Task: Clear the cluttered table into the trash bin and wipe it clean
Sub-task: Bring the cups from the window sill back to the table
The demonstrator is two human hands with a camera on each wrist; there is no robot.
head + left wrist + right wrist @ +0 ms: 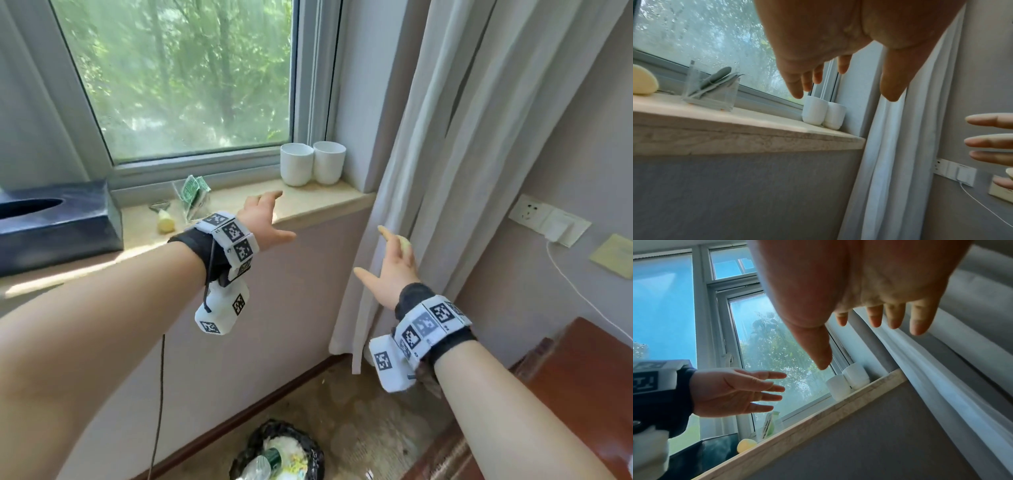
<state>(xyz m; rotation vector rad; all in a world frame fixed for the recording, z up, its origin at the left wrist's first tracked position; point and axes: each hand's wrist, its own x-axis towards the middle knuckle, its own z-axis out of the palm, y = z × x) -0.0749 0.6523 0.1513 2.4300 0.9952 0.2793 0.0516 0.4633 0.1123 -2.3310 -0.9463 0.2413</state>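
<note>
Both hands hover open and hold nothing. My left hand (269, 219) reaches over the front edge of the stone window sill (308, 202), fingers spread, short of two white cups (311, 164) that stand side by side at the sill's right end. My right hand (388, 263) is lower and to the right, in front of the curtain (445, 137), fingers straight. The left wrist view shows the left hand (828, 48) above the cups (818, 113). In the right wrist view the right hand (859, 288) is above the cups (844, 386). On the floor below stands the black-bagged trash bin (251, 442) with a bottle and wrappers inside.
Also on the sill are a clear holder (191, 195) with green packets, a pale yellow lump (165, 222) and a dark tissue box (58, 222). A wooden cabinet (565, 370) stands at the right. On the wall are a socket with a charger (548, 219) and a yellow note (613, 255).
</note>
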